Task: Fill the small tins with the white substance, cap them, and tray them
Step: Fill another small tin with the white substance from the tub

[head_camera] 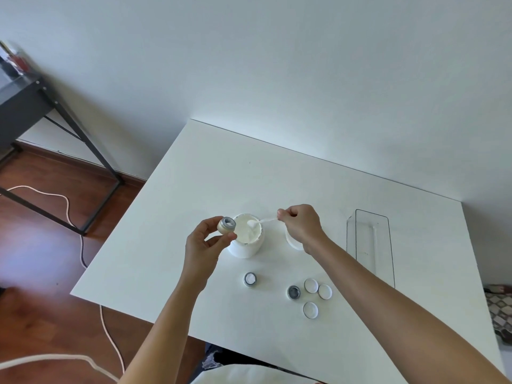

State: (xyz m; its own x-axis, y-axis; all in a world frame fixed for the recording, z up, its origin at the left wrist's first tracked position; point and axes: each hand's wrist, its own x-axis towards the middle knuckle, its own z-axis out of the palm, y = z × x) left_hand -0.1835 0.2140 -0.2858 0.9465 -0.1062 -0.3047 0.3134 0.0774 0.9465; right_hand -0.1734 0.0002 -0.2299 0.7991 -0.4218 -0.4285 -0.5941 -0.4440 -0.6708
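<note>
The left hand (205,245) held a small tin (226,225) pinched between thumb and fingertips, tilted toward the big white jar (246,236) and right against its rim. Some white showed inside that tin already, though I couldn't tell how full it was. The right hand (300,224) pinched the end of a thin white spatula (263,221), fingers curled tight on the handle, and its tip carried a dab of the white substance just over the open jar. So the second tin looked to be mid-fill, by my reckoning.

Down on the white table (194,176), nearer the person, a filled tin (250,279) stood with white up to the top and no cap on. To its right an empty tin (293,292) sat dark inside, waiting its turn. Just beside that one lay three loose caps (317,297), none fitted yet. The clear tray (371,245) sat well off to the right with nothing in it that I could make out. A white lid (292,242), probably the jar's, lay partly hidden under the right wrist.

My judgement: one tin filled, one underway, one untouched. All the capping and all the traying remained, so the job looked less than halfway through.
</note>
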